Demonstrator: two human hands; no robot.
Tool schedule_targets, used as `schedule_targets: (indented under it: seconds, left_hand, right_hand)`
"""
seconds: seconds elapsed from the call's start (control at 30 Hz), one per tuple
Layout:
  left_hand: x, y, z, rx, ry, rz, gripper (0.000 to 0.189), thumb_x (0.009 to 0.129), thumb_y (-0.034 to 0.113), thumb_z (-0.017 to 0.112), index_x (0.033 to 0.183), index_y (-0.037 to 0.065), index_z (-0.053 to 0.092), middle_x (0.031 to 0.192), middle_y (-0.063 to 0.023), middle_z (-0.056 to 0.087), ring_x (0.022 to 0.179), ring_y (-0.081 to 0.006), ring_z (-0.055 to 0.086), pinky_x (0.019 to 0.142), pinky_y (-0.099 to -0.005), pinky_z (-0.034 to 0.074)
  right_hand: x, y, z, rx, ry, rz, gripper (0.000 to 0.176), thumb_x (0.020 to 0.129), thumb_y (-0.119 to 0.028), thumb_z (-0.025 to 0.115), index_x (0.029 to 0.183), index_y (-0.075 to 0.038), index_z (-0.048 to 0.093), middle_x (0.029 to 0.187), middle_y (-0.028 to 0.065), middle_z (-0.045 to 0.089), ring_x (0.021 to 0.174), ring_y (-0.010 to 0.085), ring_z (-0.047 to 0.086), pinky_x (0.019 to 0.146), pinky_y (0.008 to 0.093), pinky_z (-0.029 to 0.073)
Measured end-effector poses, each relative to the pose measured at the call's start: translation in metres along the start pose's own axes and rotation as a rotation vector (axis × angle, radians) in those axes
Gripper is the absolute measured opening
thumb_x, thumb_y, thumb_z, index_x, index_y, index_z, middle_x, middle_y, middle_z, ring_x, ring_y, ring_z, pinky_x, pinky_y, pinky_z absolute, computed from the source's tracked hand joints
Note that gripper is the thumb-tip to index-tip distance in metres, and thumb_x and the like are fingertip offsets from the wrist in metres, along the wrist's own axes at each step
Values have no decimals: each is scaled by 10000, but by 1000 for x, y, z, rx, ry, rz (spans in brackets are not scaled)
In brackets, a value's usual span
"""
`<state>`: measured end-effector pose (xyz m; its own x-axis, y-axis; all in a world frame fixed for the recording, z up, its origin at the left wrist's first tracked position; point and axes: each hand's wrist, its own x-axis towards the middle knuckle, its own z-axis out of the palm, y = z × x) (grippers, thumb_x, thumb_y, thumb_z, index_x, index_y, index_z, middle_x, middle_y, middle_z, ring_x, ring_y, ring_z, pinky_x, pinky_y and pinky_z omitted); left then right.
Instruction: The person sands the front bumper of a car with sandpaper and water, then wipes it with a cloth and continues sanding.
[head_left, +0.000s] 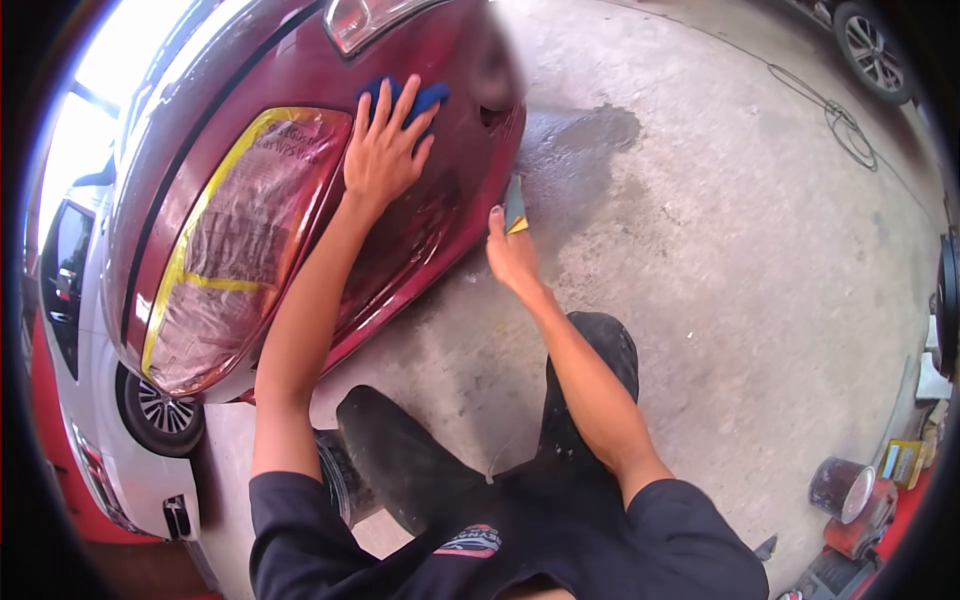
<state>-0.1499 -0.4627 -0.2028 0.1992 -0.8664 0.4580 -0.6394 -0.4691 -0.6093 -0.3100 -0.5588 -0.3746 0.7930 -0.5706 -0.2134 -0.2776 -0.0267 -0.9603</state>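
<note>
My left hand (383,155) lies with spread fingers over a blue cloth (430,97), holding it against the dark red car bumper (425,205). Much of the cloth is covered by the fingers. Off the bumper's lower edge, my right hand (512,258) grips what looks like a folded piece of sandpaper (515,205), grey-green with a yellow corner. Beside my left forearm, the car's lamp (235,240) is masked with clear plastic and yellow tape. The bumper surface looks wet or glossy in places.
A white car (140,480) stands at the left. Wet-looking patches mark the concrete floor (700,270). A cable (850,135) lies coiled near another car's wheel (872,50). A paint can (841,489) and a yellow tin (902,463) stand at lower right.
</note>
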Motion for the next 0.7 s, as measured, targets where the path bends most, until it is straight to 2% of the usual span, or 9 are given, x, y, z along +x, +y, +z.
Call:
schedule_targets:
  seconds: [0.07,0.2,0.23,0.3,0.37,0.47,0.5,0.7]
  left_hand:
    - [37,-1,17,19,56,-8,533,990,404,639,1509,296,579,1701,-37,366,1526,-368,370,1256,-575,275]
    - [91,4,46,66,55,34,488,984,400,637,1458,285,634,1666,-36,409,1514,-368,372,1253,-578,274]
    - [101,5,50,64,31,97,430,972,404,649,1376,270,706,1650,-29,426,1519,-363,356,1255,-581,264]
    - [105,8,57,94,-94,218,400,966,409,654,1328,260,737,1647,-21,431,1523,-360,348,1258,-579,259]
    - [104,10,56,81,-191,317,376,954,427,664,1272,258,773,1643,-13,438,1530,-353,342,1274,-572,232]
    - [71,23,57,118,-313,468,401,954,447,661,1302,274,760,1649,-13,434,1541,-347,331,1290,-558,207]
    - [56,29,57,143,-363,499,410,957,460,657,1318,291,752,1669,-13,409,1565,-346,299,1309,-558,167]
    - [-45,29,58,140,-268,537,456,962,442,632,1356,234,729,1726,-24,323,1609,-338,225,1331,-551,112]
  right_hand:
    - [-21,-15,-3,45,33,-98,677,1100,-563,325,1328,1,621,1157,361,696,1155,568,618,1017,595,478]
    - [-36,-27,-6,64,-41,-51,676,1100,-569,332,1315,0,628,1131,356,702,1139,575,622,995,596,487]
    - [-35,-24,-2,40,-70,-36,658,1115,-553,363,1409,2,560,1153,241,740,1016,380,736,921,486,520]
    - [-37,-17,5,109,-43,-92,682,1100,-570,351,1331,17,612,1132,324,714,1100,508,661,976,555,498]
    - [-36,-15,9,162,-37,-108,705,1092,-577,348,1274,36,646,1123,371,697,1146,572,621,1007,589,484]
    - [-32,-10,16,186,-68,-75,724,1089,-573,357,1227,67,665,1130,386,689,1157,572,617,1021,585,476]
    - [-29,-8,18,180,-65,-71,729,1088,-572,360,1216,74,671,1133,391,686,1161,573,615,1026,584,473]
    - [-22,-2,19,96,-83,-62,749,1079,-581,371,1206,89,683,1157,403,676,1181,570,609,1046,579,463]
